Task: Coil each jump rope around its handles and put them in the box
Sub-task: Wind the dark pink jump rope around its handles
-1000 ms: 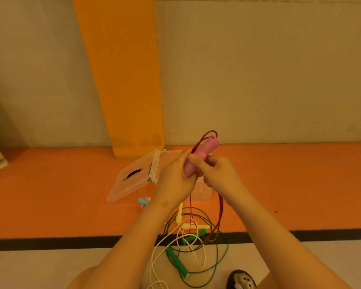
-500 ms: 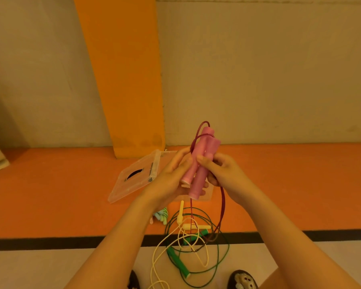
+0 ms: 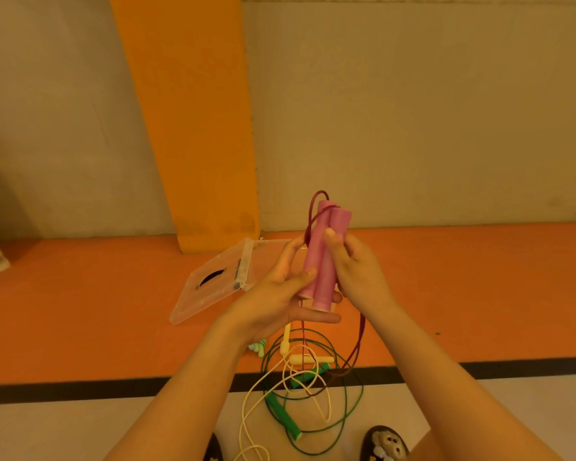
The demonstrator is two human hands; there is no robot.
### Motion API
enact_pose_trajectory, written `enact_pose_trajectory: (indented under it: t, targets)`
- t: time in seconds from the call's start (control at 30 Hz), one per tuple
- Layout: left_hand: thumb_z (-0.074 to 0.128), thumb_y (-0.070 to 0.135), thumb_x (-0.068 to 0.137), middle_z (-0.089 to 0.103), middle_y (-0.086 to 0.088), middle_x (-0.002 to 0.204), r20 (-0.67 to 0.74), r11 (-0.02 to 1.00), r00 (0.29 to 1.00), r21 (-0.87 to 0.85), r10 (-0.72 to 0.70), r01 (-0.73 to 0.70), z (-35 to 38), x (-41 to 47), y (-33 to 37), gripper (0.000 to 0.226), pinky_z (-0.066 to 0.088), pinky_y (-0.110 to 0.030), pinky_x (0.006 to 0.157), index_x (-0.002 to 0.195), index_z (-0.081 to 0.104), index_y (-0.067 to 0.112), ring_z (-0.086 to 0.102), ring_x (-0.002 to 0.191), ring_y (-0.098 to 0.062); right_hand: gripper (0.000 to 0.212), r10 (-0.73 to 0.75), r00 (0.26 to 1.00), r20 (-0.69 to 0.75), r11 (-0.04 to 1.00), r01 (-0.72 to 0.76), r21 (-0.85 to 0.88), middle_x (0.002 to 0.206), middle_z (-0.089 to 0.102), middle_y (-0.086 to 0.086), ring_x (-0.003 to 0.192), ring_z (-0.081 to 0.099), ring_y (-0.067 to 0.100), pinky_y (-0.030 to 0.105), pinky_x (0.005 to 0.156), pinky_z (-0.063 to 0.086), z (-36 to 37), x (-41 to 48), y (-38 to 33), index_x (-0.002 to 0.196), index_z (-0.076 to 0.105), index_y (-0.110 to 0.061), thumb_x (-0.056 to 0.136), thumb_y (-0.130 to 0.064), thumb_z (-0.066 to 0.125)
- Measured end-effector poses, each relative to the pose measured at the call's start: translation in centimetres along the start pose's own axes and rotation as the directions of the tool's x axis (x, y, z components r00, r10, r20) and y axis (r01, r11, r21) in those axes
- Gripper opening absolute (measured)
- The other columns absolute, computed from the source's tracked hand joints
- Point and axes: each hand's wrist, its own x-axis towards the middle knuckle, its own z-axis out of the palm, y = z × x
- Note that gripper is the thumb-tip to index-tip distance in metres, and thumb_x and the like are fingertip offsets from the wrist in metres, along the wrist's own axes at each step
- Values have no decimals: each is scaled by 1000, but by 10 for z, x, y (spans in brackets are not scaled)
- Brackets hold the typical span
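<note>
Ropes [image 3: 281,415] on floor [image 3: 80,311] before box [image 3: 220,294]

Pink handles [image 3: 323,254], dark red rope [image 3: 356,354], green rope [image 3: 346,410], orange floor [image 3: 80,327].

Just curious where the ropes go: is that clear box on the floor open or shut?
Open. The clear box has its lid swung back, lying flat on the orange floor beside it.

One pink-handled jump rope [image 3: 323,257], one green jump rope [image 3: 283,417] and one yellow jump rope [image 3: 310,359], each with two handles. One clear box [image 3: 213,281], two hands, left hand [image 3: 276,297] and right hand [image 3: 358,271], and two shoes [image 3: 384,442]. One pale green item [image 3: 258,347], partly hidden, kind unclear.
</note>
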Motion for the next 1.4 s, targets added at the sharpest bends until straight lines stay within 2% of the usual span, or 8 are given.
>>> enact_pose_trajectory:
  t: [0.27, 0.43, 0.63, 0.83, 0.93, 1.17, 1.27, 1.4]
  targets:
    - [49, 5, 94, 69, -18, 103, 22, 999, 999, -16, 37, -37, 6, -1, -7, 55, 53, -31, 62, 130, 35, 44, 68, 84, -31, 47, 55, 998, -21, 996, -53, 69, 47, 50, -7, 40, 45, 3, 20, 42, 34, -5, -1, -9, 63, 48, -17, 98, -46, 36]
    - [53, 4, 87, 68, -19, 109, 42, 995, 997, -77, 68, -65, 7, -2, -7, 66, 55, -32, 64, 137, 32, 42, 68, 86, -31, 57, 131, 991, 39, 963, -136, 231, 69, 58, 10, 62, 55, 22, 27, 52, 41, -8, -1, -14, 89, 61, -3, 96, -52, 34]
    - [59, -1, 85, 71, -13, 91, -57, 991, 990, 18, 131, -130, 14, -1, -6, 59, 54, -29, 56, 123, 40, 40, 68, 72, -25, 32, 104, 994, -22, 922, -89, 378, 54, 57, -8, 45, 53, 3, 17, 41, 40, -7, -2, -17, 81, 58, -15, 98, -37, 43]
    - [59, -4, 90, 71, -5, 82, -246, 961, 934, 166, 258, -222, 17, 7, -15, 55, 53, -28, 51, 129, 40, 29, 63, 60, -22, 62, 216, 961, 174, 957, -243, 156, 49, 55, 2, 36, 49, 10, 17, 37, 37, -5, 1, -14, 77, 59, -10, 96, -58, 26]
    - [60, -3, 90, 68, -14, 98, -361, 943, 877, 221, 316, -249, 8, 9, -9, 53, 53, -27, 49, 128, 41, 27, 63, 60, -23, 64, 264, 912, 316, 962, -274, -11, 56, 57, 6, 44, 54, 15, 21, 45, 43, -5, 0, -9, 73, 61, -9, 92, -63, 32]
    - [62, -2, 89, 64, -23, 109, -335, 927, 889, 314, 312, -208, -4, 6, -2, 54, 52, -27, 48, 119, 44, 39, 65, 68, -23, 34, 123, 989, 83, 990, -128, 62, 41, 48, -8, 34, 36, 1, 13, 39, 29, -17, 5, -14, 57, 59, -15, 88, -26, 66]
    - [61, -1, 89, 65, -14, 106, -360, 852, 845, 487, 394, -190, -4, 8, -8, 60, 50, -25, 50, 118, 42, 48, 64, 69, -17, 30, 141, 979, 146, 989, -147, 27, 50, 54, -3, 38, 37, 5, 16, 41, 31, -15, 3, -17, 63, 60, -12, 90, -24, 64]
    - [61, 2, 90, 60, 9, 109, -257, 544, 765, 827, 590, -142, 1, 10, -23, 63, 50, -21, 73, 137, 42, 40, 62, 93, -10, 48, 190, 972, 139, 972, -206, 112, 59, 54, 5, 37, 38, 8, 17, 38, 30, -4, -2, -21, 77, 65, -3, 91, -48, 54]
